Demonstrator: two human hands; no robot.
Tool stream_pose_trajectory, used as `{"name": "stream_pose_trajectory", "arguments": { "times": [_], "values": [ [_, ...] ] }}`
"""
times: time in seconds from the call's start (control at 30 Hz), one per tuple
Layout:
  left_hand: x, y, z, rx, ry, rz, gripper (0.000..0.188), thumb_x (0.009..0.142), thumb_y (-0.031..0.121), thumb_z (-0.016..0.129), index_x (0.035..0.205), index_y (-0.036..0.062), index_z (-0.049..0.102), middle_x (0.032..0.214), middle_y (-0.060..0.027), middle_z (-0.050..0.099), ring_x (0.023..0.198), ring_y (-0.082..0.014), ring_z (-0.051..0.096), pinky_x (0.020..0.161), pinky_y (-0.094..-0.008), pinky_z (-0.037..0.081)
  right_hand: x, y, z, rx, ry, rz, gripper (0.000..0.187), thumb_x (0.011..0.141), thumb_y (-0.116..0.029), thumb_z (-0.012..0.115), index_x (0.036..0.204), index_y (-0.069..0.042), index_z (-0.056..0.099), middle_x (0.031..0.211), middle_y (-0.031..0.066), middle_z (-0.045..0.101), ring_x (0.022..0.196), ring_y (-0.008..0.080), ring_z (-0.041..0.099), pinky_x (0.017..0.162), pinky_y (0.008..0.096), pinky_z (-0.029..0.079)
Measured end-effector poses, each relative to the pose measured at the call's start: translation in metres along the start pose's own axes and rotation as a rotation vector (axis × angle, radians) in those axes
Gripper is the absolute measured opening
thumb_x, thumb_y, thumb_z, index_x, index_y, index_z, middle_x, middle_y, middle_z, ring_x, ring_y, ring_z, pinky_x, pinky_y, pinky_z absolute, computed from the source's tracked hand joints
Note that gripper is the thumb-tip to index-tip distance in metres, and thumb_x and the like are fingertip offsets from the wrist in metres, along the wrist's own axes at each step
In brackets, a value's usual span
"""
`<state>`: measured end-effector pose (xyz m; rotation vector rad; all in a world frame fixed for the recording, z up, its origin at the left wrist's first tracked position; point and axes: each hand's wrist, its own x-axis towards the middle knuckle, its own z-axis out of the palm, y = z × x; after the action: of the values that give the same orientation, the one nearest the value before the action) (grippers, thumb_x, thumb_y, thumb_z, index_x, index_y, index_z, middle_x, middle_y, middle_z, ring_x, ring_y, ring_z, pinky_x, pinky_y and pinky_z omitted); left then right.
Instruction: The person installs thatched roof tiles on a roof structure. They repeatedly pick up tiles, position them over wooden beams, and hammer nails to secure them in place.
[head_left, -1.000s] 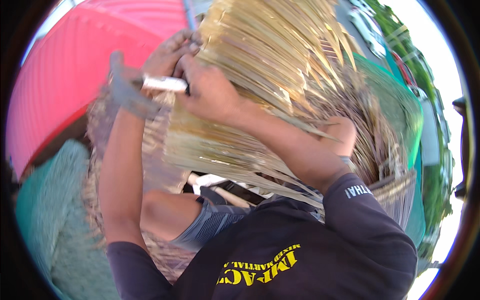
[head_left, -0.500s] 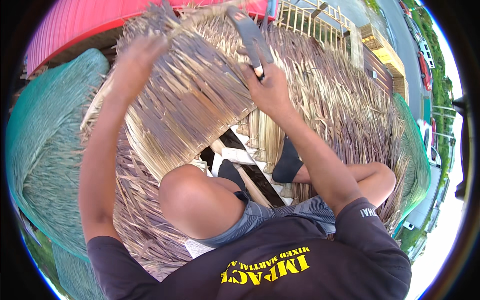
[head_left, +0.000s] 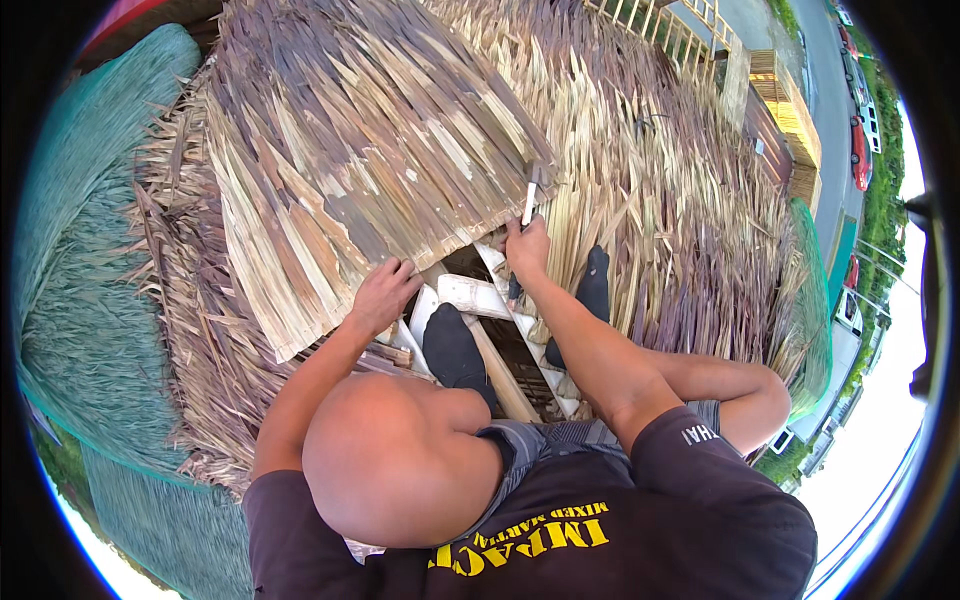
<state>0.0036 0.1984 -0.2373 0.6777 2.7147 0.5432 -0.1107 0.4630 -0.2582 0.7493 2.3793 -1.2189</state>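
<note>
I crouch on a thatched roof. A panel of dried palm leaves (head_left: 370,170) lies ahead of me over the older thatch. My left hand (head_left: 382,296) presses on the panel's near edge, fingers spread on the leaves. My right hand (head_left: 527,248) grips a hammer (head_left: 530,196) by its pale handle; its dark head rests at the panel's right corner. Below the hands, white wooden battens (head_left: 470,296) show through a gap in the thatch. My feet in dark socks (head_left: 452,350) stand on the battens.
Older brown thatch (head_left: 670,200) covers the roof to the right. Green netting (head_left: 90,260) drapes the roof's left side. A wooden railing and deck (head_left: 770,90) lie beyond the roof at upper right. Parked cars line a road far below on the right.
The palm panel, held up in both hands a second ago, has come down onto the roof. My left hand slid to its near edge. The hammer hand dropped to the panel's right corner.
</note>
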Motion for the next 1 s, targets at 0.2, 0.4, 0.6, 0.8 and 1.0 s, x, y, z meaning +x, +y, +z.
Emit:
{"name": "stream_pose_trajectory", "arguments": {
  "times": [0.2, 0.4, 0.6, 0.8, 1.0],
  "values": [
    [-0.002, -0.008, 0.006, -0.087, -0.040, 0.024, 0.027, 0.082, 0.014, 0.064, 0.110, 0.0133, 0.066, 0.114, -0.0059, 0.057, 0.112, -0.0268, 0.053, 0.091, -0.0365, 0.051, 0.016, -0.007, 0.010, -0.419, 0.006, 0.002, 0.040, 0.085, -0.029, 0.079, 0.099, 0.002, 0.058, 0.083, 0.0190, 0.071, 0.074, 0.0323, 0.071, 0.071, 0.0424, 0.055],
    [0.012, -0.016, -0.003, -0.538, 0.059, -0.110, 0.016, 0.089, 0.005, 0.063, 0.105, 0.0082, 0.063, 0.107, -0.0119, 0.061, 0.101, -0.0309, 0.062, 0.084, -0.0404, 0.053, 0.026, -0.009, 0.007, -0.357, 0.049, -0.029, 0.040, 0.081, -0.023, 0.081, 0.104, 0.002, 0.060, 0.090, 0.0210, 0.071, 0.086, 0.0358, 0.071, 0.078, 0.0438, 0.054],
    [0.089, 0.011, 0.015, -0.784, 0.420, -0.363, 0.016, 0.092, 0.008, 0.066, 0.107, 0.0032, 0.063, 0.092, -0.0156, 0.066, 0.085, -0.0321, 0.067, 0.076, -0.0395, 0.053, 0.041, 0.008, 0.007, -0.299, -0.022, 0.001, 0.048, 0.078, -0.029, 0.084, 0.098, 0.003, 0.055, 0.086, 0.0255, 0.069, 0.088, 0.0456, 0.068, 0.080, 0.0507, 0.052],
    [0.116, 0.035, 0.054, -0.821, 0.451, -0.560, 0.021, 0.092, 0.014, 0.067, 0.110, 0.0048, 0.065, 0.093, -0.0150, 0.071, 0.080, -0.0287, 0.069, 0.073, -0.0371, 0.053, 0.026, -0.014, -0.009, -0.407, 0.029, -0.052, 0.042, 0.085, -0.031, 0.078, 0.097, 0.003, 0.056, 0.084, 0.0263, 0.068, 0.084, 0.0465, 0.068, 0.076, 0.0520, 0.051],
    [0.114, 0.037, 0.057, -0.917, 0.346, -0.638, 0.018, 0.091, 0.017, 0.068, 0.106, 0.0082, 0.067, 0.091, -0.0103, 0.069, 0.081, -0.0292, 0.067, 0.074, -0.0378, 0.052, -0.046, -0.030, -0.069, -0.386, -0.318, -0.201, 0.033, 0.102, -0.030, 0.056, 0.095, 0.002, 0.053, 0.071, 0.0259, 0.061, 0.068, 0.0447, 0.063, 0.063, 0.0509, 0.047]
  ]
}}
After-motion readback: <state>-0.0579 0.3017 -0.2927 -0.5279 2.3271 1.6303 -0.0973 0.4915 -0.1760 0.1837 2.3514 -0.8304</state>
